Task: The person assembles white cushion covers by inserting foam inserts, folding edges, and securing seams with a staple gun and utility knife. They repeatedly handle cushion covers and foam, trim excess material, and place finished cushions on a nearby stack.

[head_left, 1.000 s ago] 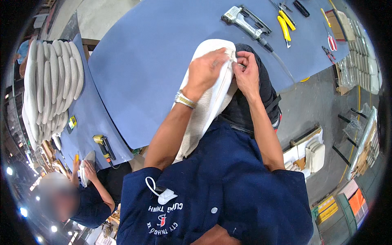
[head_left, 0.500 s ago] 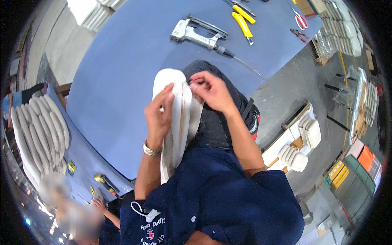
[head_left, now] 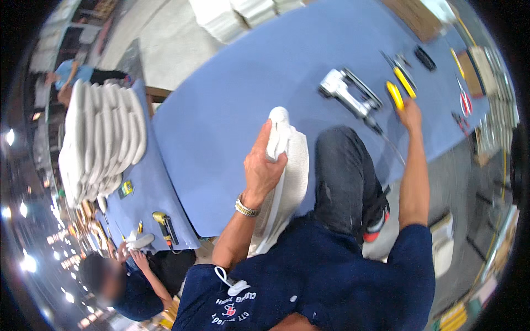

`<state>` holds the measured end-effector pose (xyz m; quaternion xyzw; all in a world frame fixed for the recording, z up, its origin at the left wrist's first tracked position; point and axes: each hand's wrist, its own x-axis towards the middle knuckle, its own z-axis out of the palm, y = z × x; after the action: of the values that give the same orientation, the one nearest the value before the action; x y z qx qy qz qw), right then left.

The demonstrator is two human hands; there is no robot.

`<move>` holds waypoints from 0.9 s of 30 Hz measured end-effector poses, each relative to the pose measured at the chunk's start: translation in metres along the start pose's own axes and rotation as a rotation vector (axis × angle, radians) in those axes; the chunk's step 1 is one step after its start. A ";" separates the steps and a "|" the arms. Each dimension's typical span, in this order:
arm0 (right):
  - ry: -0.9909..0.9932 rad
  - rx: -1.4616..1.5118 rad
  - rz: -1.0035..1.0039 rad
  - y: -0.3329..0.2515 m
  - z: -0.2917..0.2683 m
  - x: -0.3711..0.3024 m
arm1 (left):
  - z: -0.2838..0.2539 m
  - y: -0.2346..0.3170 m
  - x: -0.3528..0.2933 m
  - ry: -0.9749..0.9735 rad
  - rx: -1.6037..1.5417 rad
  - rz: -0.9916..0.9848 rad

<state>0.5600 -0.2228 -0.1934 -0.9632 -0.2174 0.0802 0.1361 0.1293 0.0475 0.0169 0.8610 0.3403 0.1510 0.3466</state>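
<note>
My left hand (head_left: 264, 172), with a metal watch at its wrist, grips a long white padded cushion (head_left: 295, 176) by its upper end. The cushion stands tilted at my lap, its narrow edge toward me. On the right, my outstretched right hand (head_left: 410, 115) closes round the lower end of a yellow utility knife (head_left: 394, 94) on the blue table. The fingers partly hide that end. Just beyond it lies a yellow-handled tool (head_left: 406, 83). A silver staple gun (head_left: 350, 94) with an air hose rests between my two hands, farther up the table.
Red-handled scissors (head_left: 465, 103) and pliers (head_left: 460, 123) lie at the right edge of the blue table (head_left: 221, 121). Stacked white cushions (head_left: 102, 140) and a yellow drill (head_left: 164, 226) occupy the left table, where a co-worker (head_left: 127, 281) handles a pad. My raised knee (head_left: 342, 165) juts against the table.
My right hand has left the cushion and reached right to the utility knife, shifting it slightly. My left hand still holds the cushion, now turned more edge-on. The view has swung.
</note>
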 end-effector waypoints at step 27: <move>-0.079 1.258 -0.283 -0.278 -0.164 -0.260 | -0.058 0.020 -0.045 0.649 -0.869 0.016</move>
<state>0.2530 -0.1329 0.0702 -0.6578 -0.2586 0.2091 0.6758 0.0781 0.0345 0.0715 0.5500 0.3295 0.5385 0.5468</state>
